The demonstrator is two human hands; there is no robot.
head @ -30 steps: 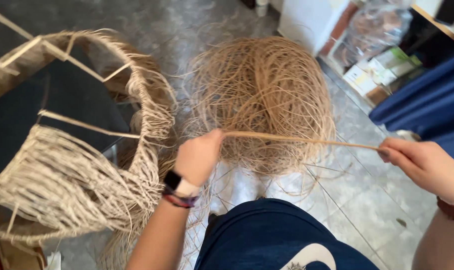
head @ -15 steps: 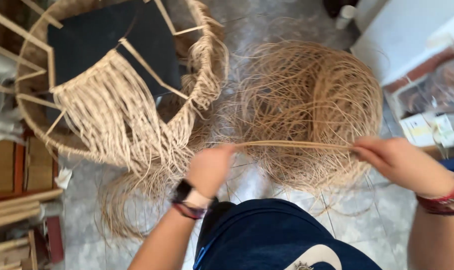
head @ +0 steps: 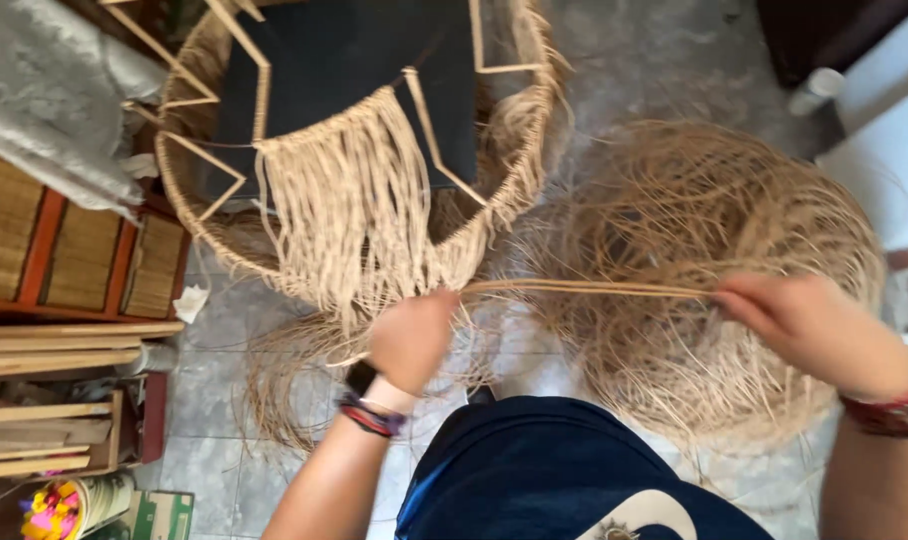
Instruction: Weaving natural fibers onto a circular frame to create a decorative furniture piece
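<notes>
The left hand is closed in a fist around 1 end of a thin bundle of pale tan rattan strands, and the right hand pinches the other end between its fingers, so the bundle runs taut and nearly level between the 2 grips. Both hands are clenched on it; neither is loose.

Behind the stretched strands, and mostly beneath the right grip, lies a large tangled heap of loose straw-coloured fibre on the grey tiled floor. Up and away from the left grip stands a round half-woven wicker frame with bare cane ribs over a dark panel; a fringe of unwoven pale fibres hangs from it and comes down just beside the left fist, though whether it touches the knuckles cannot be told. More stray fibres spread on the floor below that fist.

The left wrist carries a black watch with red and dark bands; the right wrist carries a dark red band. Close under both grips is the person's dark blue clothing. Farther out from the left hand stand a wooden cabinet with woven panels and stacked wooden slats.
</notes>
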